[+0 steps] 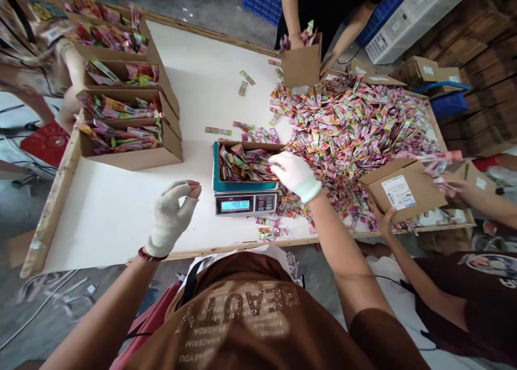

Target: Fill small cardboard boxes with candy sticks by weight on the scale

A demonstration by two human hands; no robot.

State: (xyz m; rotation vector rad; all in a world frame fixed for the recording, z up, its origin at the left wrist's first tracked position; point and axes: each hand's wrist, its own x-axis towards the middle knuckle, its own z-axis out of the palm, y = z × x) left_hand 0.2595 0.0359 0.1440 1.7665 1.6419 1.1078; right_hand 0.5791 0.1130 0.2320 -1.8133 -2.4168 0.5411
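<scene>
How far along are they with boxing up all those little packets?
Done: five filled boxes stand in a row at the table's left. In hand: the right hand reaches into a box on the scale, which reads 401.0; the left hand hovers empty. Left: a large loose pile of packets.

Five filled cartons [129, 111] stand in a row far left.

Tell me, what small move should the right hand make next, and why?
Probably lift clear of the box on the scale, so the reading can settle. The right hand rests on the sachets at the box's edge; the left hand hovers apart, holding nothing.
</scene>
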